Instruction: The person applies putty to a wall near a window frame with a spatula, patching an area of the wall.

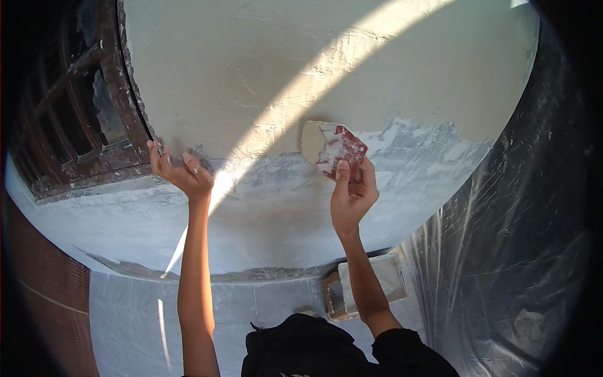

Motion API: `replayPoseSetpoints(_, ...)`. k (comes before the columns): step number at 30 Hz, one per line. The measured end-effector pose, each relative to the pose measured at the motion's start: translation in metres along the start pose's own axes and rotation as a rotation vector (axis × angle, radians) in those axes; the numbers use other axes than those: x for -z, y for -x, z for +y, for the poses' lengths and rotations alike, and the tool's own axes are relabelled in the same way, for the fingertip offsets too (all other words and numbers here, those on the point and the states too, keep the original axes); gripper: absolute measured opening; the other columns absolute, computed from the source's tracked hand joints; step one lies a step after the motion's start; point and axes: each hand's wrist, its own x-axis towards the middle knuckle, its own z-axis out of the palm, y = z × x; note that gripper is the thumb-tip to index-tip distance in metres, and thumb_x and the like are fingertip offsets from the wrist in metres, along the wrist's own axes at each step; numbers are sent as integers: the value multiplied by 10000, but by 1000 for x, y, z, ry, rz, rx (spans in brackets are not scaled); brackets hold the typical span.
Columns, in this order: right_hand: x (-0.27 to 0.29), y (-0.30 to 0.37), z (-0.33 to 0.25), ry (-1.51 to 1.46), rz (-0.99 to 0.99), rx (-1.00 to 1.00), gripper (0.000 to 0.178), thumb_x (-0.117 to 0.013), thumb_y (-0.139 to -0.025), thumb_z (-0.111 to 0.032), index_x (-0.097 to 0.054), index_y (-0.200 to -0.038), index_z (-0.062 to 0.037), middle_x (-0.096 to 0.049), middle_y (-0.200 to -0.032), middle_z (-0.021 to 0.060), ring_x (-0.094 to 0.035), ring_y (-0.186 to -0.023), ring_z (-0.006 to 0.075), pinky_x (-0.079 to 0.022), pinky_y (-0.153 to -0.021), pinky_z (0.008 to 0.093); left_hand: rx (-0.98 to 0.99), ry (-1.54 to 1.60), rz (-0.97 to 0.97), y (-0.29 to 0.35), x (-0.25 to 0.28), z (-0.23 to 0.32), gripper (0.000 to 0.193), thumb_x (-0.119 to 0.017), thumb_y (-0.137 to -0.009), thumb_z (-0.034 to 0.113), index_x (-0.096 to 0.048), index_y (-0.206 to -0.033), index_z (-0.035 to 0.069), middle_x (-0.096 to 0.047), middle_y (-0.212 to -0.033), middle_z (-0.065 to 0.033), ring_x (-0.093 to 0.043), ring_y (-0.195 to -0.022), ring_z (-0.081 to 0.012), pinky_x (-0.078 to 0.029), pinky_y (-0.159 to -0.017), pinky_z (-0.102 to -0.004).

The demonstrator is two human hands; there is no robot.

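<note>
In front of me is a wall with smooth cream putty on its upper part and a patchy grey-white band below. My right hand grips a red putty spreader smeared with white, thumb on its near face. A lump of cream putty covers the spreader's left side, close to the putty's lower edge on the wall. My left hand is raised beside the lower corner of a brown window frame. Its fingers are apart and curl slightly, with white smears on the tips, and nothing shows in it.
Below the wall, a whitish tray with pale residue stands on the grey tiled floor, next to a brown box-like object. Clear plastic sheeting hangs along the right. A reddish-brown ribbed surface lies at far left.
</note>
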Motion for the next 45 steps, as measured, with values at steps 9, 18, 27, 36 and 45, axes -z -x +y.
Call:
replayPoseSetpoints(9,16,-9,4,40,121,-45,275,-571,-960,-51,-532,-1202,72,-664,-963,82,-602,-849,82,-502,-737,215,-7,10,5,5,0,-2,452,-374,-918,89,-264,-1349,12,-251,-1390,-250,-246,-1359,-424,-258,-1085,-564)
replayPoseSetpoints(18,23,-24,27,-70,-126,-78,265,-585,-956,-66,-560,-1183,69,-658,-951,51,-588,-857,75,-484,-747,205,-6,6,15,3,-6,5,428,-378,-971,167,-246,-1298,-76,-257,-1361,-249,-267,-1338,-393,-251,-1091,-521)
replayPoseSetpoints(27,43,-38,25,-91,-145,-64,267,-612,-945,-77,-576,-1180,43,-650,-996,50,-577,-877,69,-469,-758,200,-3,-1,18,3,-6,5,442,-397,-924,98,-262,-1332,-7,-239,-1387,-254,-245,-1346,-424,-249,-1081,-564)
replayPoseSetpoints(36,59,-58,14,-151,-17,-210,276,-624,-935,-70,-581,-1178,53,-650,-975,61,-576,-877,77,-473,-727,203,-31,-44,15,1,-2,2,430,-397,-926,108,-275,-1321,-9,-249,-1382,-254,-252,-1341,-420,-252,-1079,-565)
replayPoseSetpoints(45,66,-54,18,-100,-15,-137,281,-612,-942,-69,-559,-1190,52,-650,-1025,71,-597,-901,102,-496,-772,235,-16,-34,17,3,-4,3,418,-393,-941,123,-280,-1319,-16,-260,-1376,-253,-272,-1330,-414,-259,-1078,-558)
